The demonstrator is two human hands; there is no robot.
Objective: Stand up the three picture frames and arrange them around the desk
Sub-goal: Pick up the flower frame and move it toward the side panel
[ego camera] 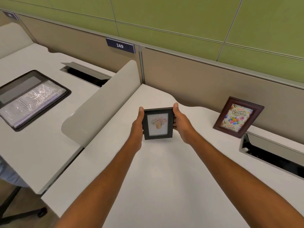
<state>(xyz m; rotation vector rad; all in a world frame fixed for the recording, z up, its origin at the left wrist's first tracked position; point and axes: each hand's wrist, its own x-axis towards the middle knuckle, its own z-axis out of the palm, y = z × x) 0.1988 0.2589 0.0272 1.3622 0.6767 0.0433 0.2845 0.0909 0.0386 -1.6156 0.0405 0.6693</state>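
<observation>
- While both hands reach forward over the table [164, 178], they grip a small black frame [158, 123] between them, near the middle of the view.
- Left hand [137, 124]: closed on the frame's left edge, thumb lying up along that side.
- Right hand [181, 124]: closed on the right edge, thumb tip at the top corner, fingers tucked behind.
- That black frame is upright and faces the camera, showing a picture of flowers in a pot; whether its bottom edge touches the table cannot be told.
- At about 3 o'clock from the hands, well apart, a brown frame [238, 117] with a birthday card stands on the table, tilted back, close to the tan partition [213, 83].
- Just below that frame, toward 4 o'clock, a cable slot [271, 155] is open in the table.
- At 12 o'clock, a blue sign [120, 45] reading 249 sits on the partition's top edge.
- At 9 o'clock, beyond a curved divider [102, 102], a black folder [31, 97] of papers lies open on the neighbouring table.
</observation>
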